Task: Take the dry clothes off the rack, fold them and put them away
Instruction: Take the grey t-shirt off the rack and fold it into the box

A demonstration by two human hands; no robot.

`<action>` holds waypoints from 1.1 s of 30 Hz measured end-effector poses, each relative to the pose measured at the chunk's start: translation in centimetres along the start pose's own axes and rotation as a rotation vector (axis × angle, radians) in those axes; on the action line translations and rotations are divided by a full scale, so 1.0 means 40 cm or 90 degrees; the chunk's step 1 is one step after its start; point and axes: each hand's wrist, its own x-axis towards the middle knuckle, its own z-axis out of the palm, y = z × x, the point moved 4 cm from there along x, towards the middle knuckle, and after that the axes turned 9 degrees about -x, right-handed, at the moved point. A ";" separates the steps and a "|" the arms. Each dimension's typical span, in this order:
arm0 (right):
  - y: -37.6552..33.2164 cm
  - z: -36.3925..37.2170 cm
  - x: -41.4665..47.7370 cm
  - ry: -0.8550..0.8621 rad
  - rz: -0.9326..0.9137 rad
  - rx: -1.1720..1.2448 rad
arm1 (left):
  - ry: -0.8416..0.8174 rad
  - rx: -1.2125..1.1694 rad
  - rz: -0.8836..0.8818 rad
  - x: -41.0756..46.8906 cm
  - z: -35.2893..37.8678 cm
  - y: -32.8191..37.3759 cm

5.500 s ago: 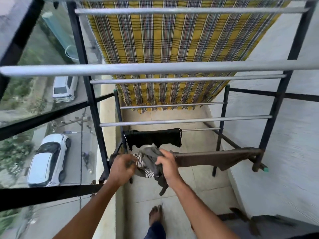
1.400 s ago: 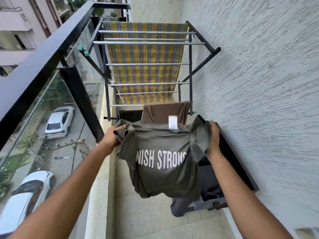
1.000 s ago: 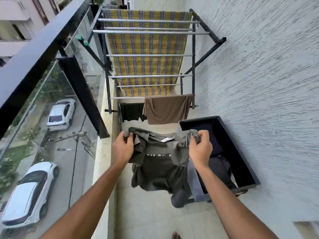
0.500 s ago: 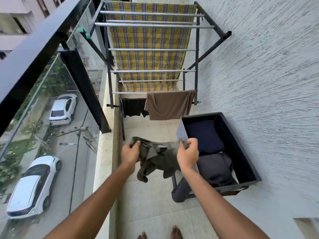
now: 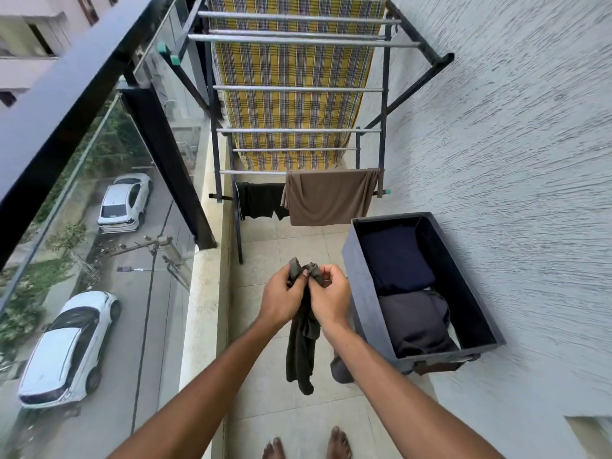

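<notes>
Olive T-shirt (image 5: 299, 346) hangs doubled at frame centre, top edge pinched together by left grip (image 5: 280, 301) and right grip (image 5: 331, 298), both closed on cloth. Advice: align edges, smooth, fold crosswise before lowering into grey bin (image 5: 367, 283), right of centre.

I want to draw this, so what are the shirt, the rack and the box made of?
The shirt looks like soft matte olive-grey cloth: it hangs limp from the left hand and right hand. The rack has silvery rails with a dull shine, likely bare metal; its dark frame looks painted. The box seems stiff fabric-covered board, matte grey-blue with thin straight walls, though plastic is possible.
</notes>
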 end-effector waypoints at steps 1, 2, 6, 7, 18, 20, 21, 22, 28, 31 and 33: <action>-0.002 -0.002 0.002 -0.002 -0.006 0.011 | 0.007 0.010 0.013 0.003 -0.006 0.004; -0.003 -0.005 0.003 -0.005 -0.003 0.025 | 0.015 0.015 0.016 0.007 -0.012 0.004; 0.008 0.005 -0.003 -0.058 0.084 0.160 | -0.028 -0.028 -0.029 0.010 -0.011 -0.017; 0.007 0.009 -0.009 -0.076 0.098 0.169 | -0.054 -0.073 -0.056 0.007 -0.005 -0.023; -0.031 -0.008 0.042 -0.257 -0.189 -0.139 | -0.215 -0.070 0.017 0.003 -0.055 0.016; -0.035 -0.013 0.059 -0.287 -0.229 -0.180 | -0.189 -0.008 0.063 0.009 -0.076 0.003; -0.035 -0.013 0.063 -0.301 -0.238 -0.192 | -0.179 -0.023 0.074 0.010 -0.088 -0.001; -0.033 -0.013 0.065 -0.315 -0.225 -0.187 | -0.163 -0.082 0.070 0.010 -0.097 -0.001; -0.017 -0.030 0.064 -0.336 0.069 0.250 | -0.115 -0.182 -0.119 0.004 -0.131 -0.077; -0.037 -0.036 0.061 -0.394 0.118 0.386 | -0.218 -0.243 -0.256 -0.006 -0.114 -0.104; -0.044 -0.037 0.058 -0.439 0.145 0.429 | -0.267 -0.293 -0.292 -0.013 -0.093 -0.088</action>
